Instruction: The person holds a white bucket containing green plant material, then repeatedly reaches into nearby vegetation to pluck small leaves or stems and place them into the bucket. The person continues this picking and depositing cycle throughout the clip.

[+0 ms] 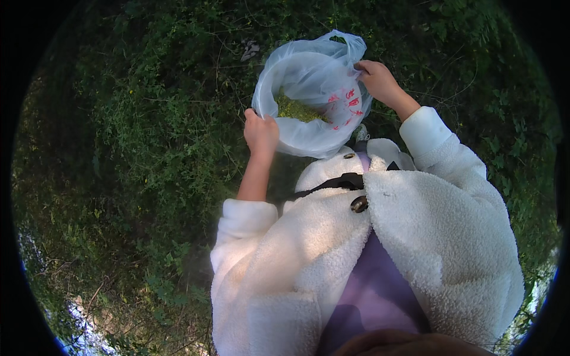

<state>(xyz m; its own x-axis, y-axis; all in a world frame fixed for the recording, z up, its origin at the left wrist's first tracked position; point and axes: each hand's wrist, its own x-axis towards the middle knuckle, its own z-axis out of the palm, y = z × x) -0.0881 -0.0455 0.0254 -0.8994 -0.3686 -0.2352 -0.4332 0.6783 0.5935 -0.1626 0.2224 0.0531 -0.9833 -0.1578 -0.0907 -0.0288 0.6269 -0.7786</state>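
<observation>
Two opposite sides of the thin plastic bag, out in front of the white coat, are pinched by the left hand and the right hand, and being seemingly light, limp and easily torn, it probably holds best by gathered folds.

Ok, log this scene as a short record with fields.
Left hand: gripping the left rim of the bag
Right hand: gripping the bag's upper right side
Bag: pale, see-through plastic, mouth open, red markings
Contents: small yellow-green bits, too fine to identify
Clothing: fluffy white coat, purple top
Surroundings: green plants
</observation>
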